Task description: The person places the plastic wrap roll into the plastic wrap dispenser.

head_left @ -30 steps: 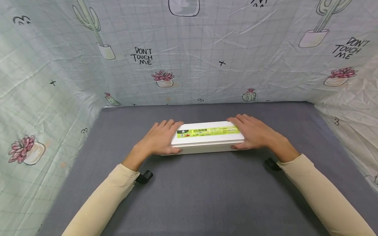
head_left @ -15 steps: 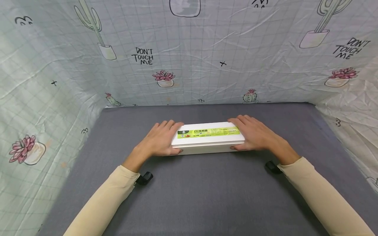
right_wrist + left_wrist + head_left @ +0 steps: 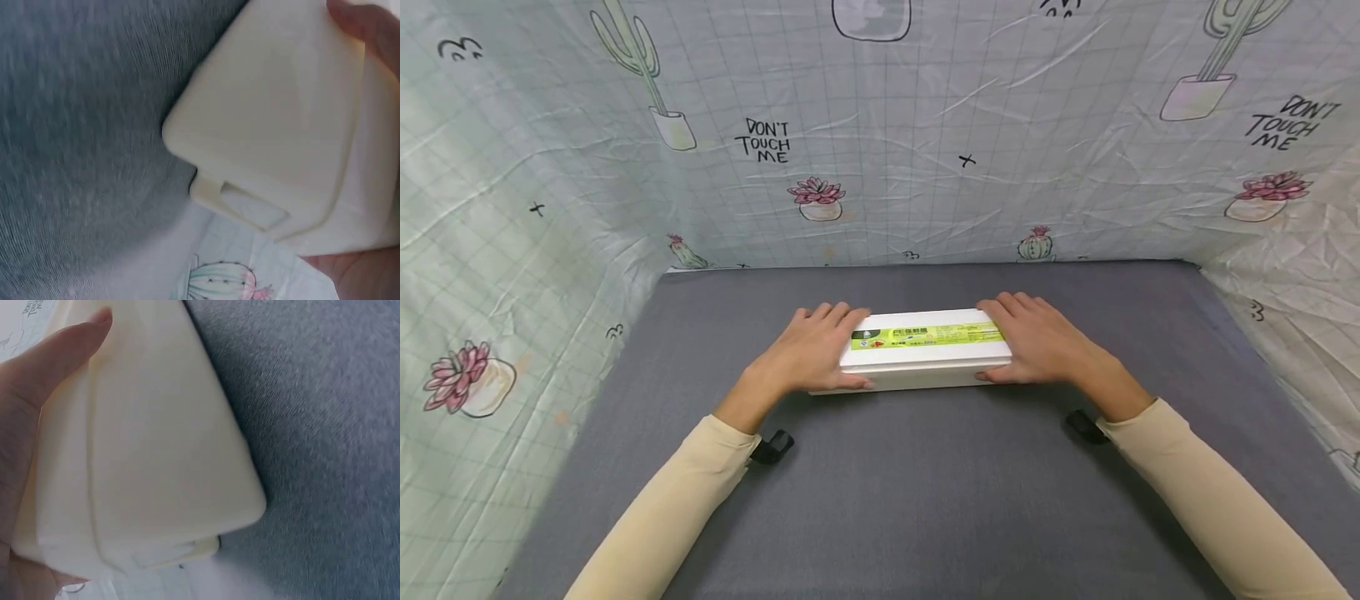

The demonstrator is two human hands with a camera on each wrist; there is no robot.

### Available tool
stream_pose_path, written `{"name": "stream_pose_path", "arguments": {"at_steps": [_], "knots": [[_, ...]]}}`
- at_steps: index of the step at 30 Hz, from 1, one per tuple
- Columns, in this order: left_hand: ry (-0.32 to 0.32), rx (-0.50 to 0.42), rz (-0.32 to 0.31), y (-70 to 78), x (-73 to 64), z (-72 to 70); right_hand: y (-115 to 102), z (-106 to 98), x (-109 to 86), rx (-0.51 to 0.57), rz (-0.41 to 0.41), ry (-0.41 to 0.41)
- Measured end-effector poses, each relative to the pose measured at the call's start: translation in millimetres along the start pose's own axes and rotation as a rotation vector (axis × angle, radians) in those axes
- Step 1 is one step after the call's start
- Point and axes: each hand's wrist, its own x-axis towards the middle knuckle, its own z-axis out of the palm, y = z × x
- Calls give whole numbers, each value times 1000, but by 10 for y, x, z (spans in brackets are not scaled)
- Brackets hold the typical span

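A long white cling film box (image 3: 925, 377) with a yellow-green label (image 3: 940, 334) on its lid lies crosswise on the grey tabletop. My left hand (image 3: 808, 354) grips its left end, thumb along the near side and fingers over the top toward the far side. At the opposite end my right hand (image 3: 1037, 342) holds it the same way. In the left wrist view, the thumb (image 3: 69, 353) lies over the seam between lid and body. The right wrist view shows the smooth end of the box (image 3: 269, 112) and a small loop (image 3: 215, 195) sticking out from it. Both palms hide the ends from above.
Grey cloth (image 3: 925, 492) covers the table. A pale curtain (image 3: 895, 192) printed with cacti hangs behind and along both sides. Black wrist devices (image 3: 772, 447) sit under the beige sleeves (image 3: 677, 492).
Both hands have shifted slightly inward along the box, the left a little right and the right a little left. The box stays in nearly the same spot.
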Motion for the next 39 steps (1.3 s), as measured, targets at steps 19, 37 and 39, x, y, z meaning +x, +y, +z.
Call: {"name": "stream_pose_path", "arguments": {"at_steps": [19,37,39], "knots": [[81,92,30,148,78,84,-99,38,50,-58,-42,20],[57,58,37,83,87,76,-116,36,91,-47,-50,38],[58,48,32,88,79,70,-114,16,82,-26,-47,23]]}}
